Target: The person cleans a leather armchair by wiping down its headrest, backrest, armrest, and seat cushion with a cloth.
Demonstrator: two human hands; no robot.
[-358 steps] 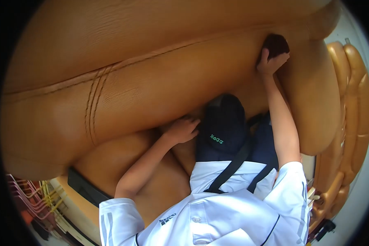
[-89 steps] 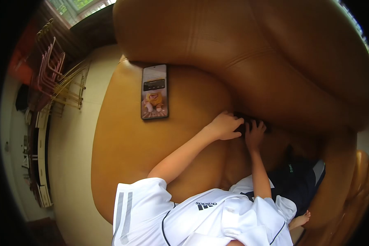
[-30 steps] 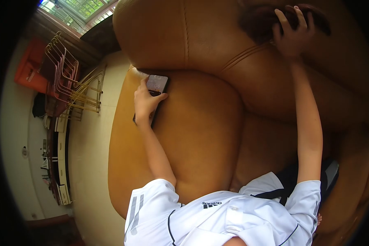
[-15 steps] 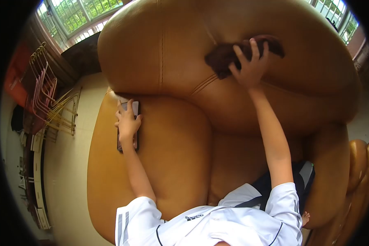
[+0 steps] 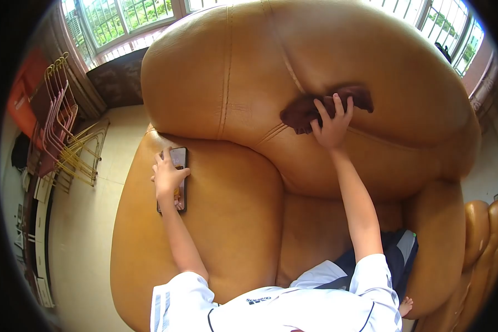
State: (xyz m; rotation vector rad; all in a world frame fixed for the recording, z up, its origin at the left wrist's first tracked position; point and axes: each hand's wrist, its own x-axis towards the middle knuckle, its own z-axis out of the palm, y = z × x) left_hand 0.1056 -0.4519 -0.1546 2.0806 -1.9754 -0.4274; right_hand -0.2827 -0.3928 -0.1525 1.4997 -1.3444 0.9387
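Observation:
My right hand (image 5: 333, 126) lies over a dark maroon cloth (image 5: 301, 114), pressing it against the backrest of a tan leather sofa (image 5: 326, 50). Its fingers are bent and spread into the cloth, which bunches out on both sides of them. On the broad armrest (image 5: 232, 216) at the left, my left hand (image 5: 168, 176) grips a dark-edged smartphone (image 5: 180, 191) lying flat. The thumb is at the phone's right edge and the fingers reach over its left side. Part of the lit screen shows, and the hand hides the rest.
Several clothes hangers (image 5: 61, 110) hang at the left near an orange-red item (image 5: 27, 91). Barred windows (image 5: 127, 22) stand behind the sofa. Pale floor (image 5: 83, 221) runs along the left. Another tan, ridged leather piece (image 5: 484, 243) is at the lower right.
The view has tilted, so the sofa sits lower in it. My right hand and the cloth have shifted slightly left along the backrest. My left hand stays on the smartphone.

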